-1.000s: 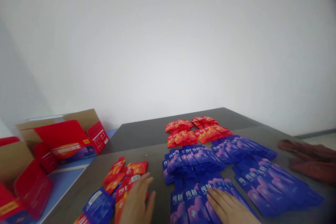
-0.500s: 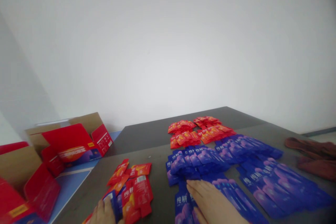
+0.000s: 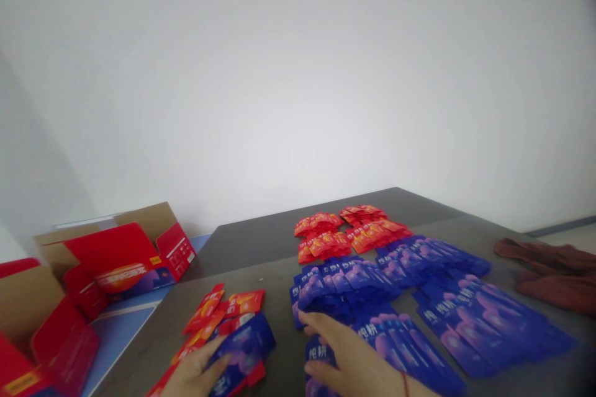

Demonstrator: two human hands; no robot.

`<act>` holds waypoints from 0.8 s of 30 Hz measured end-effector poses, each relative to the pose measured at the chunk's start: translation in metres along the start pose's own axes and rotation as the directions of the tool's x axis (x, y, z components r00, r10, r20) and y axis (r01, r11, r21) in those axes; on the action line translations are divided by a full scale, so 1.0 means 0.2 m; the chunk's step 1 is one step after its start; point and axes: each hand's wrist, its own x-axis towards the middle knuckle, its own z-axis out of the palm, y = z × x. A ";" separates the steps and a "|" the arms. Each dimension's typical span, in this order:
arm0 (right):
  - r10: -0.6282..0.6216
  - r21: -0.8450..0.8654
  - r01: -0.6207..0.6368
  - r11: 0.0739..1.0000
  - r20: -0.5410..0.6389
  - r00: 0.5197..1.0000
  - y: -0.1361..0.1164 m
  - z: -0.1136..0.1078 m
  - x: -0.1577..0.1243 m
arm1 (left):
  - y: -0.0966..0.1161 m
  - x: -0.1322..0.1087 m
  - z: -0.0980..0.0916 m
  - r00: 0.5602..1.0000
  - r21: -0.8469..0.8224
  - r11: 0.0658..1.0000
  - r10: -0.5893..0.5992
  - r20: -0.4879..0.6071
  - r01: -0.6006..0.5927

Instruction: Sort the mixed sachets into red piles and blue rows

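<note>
My left hand (image 3: pixel 198 369) is closed on a blue-purple sachet (image 3: pixel 246 347), gripped by its near side and raised over a loose pile of red-orange sachets (image 3: pixel 205 310). Further right, my right hand (image 3: pixel 342 350) is held with its fingers apart over the near rows of blue sachets (image 3: pixel 395 347); nothing shows between the fingers. One blue sachet (image 3: pixel 316 353) lies just under its fingertips. Whether the fingers touch it I cannot tell. Beyond that hand, overlapping blue sachets (image 3: pixel 339 279) lie fanned in rows.
Fanned red sachets (image 3: pixel 321 245) lie at the back of the dark table (image 3: pixel 251 248). Open red cardboard boxes (image 3: pixel 116 254) stand at the left on a blue surface (image 3: pixel 125 322). A brown cloth (image 3: pixel 554 273) lies at the right edge.
My left hand has lifted the blue sachet up and to the right above the red pile. My right hand has shifted slightly left, and its fingers have spread.
</note>
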 end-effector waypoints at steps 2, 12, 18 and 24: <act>0.121 0.299 -0.129 0.946 0.046 0.992 -0.03 0.02 0.05 | 0.08 0.03 0.14 0.974 -0.242 0.970 0.054 0.222 0.001; 0.414 0.535 -0.396 0.746 0.094 0.906 0.12 -0.10 0.06 | 0.26 0.15 0.45 0.914 -0.295 0.955 0.093 0.396 0.030; 0.389 0.501 -0.301 0.811 -0.080 0.918 0.16 -0.18 -0.02 | 0.35 0.17 0.59 0.870 -0.336 0.942 0.145 0.472 0.025; 0.340 0.155 -0.317 0.935 -0.150 0.928 0.10 -0.21 -0.09 | 0.29 0.11 0.58 0.836 -0.448 0.892 0.196 0.512 0.065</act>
